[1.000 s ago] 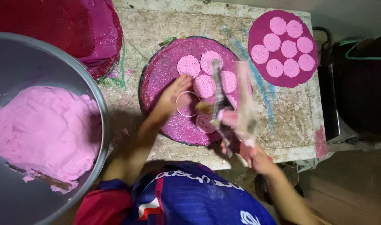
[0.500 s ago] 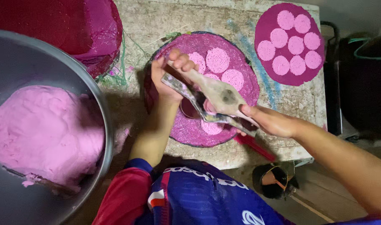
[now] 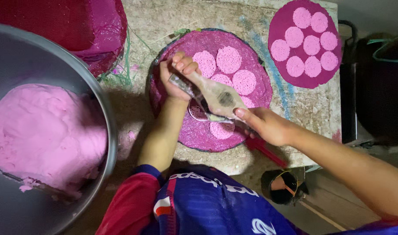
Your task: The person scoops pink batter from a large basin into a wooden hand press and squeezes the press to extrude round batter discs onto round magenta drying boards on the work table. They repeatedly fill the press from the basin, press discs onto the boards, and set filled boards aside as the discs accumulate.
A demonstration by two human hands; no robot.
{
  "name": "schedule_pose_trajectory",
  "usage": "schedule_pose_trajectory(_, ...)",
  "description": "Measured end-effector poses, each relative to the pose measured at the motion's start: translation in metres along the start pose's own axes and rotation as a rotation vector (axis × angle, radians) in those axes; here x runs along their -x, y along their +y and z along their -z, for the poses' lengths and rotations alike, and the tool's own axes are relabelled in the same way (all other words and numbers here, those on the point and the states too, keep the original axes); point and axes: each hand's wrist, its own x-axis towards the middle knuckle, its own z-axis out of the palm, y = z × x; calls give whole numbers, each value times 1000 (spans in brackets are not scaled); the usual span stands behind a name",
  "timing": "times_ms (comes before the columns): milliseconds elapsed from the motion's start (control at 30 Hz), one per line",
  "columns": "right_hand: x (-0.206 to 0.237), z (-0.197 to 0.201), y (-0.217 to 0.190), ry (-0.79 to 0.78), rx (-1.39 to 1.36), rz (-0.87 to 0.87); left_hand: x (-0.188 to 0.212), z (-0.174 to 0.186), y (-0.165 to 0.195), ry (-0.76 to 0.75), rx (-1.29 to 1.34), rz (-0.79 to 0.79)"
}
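A flat wooden paddle [image 3: 218, 99] smeared with pink paste is held across a round magenta tray [image 3: 255, 93]; its far end is clamped in the left hand [image 3: 177, 78], and its near end is gripped in the closed fingers of the right hand [image 3: 266, 126]. Under the blade, a small metal ring mould [image 3: 196, 111] rests on the tray, partly hidden by the paddle. 4 pale pink discs [image 3: 228, 59] are seen beyond the paddle and 1 more just beside the right hand. A second round tray [image 3: 279, 26] bearing 7 discs lies well apart at the table's far right corner. A large metal basin [image 3: 77, 87] holding a mound of pink dough [image 3: 42, 130] fills the left side.
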Motion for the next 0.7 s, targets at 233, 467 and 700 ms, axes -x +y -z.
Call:
schedule_pose_trajectory(233, -14, -8, 0, 213, 86, 134, -40, -8, 10, -186, -71, 42)
schedule_pose_trajectory(467, -32, -31, 2, 150, -1, 281, -20, -21, 43, -92, -153, 68)
schedule_pose_trajectory(700, -15, -10, 3, 52, -41, 8, -12, -11, 8, 12, -105, 5)
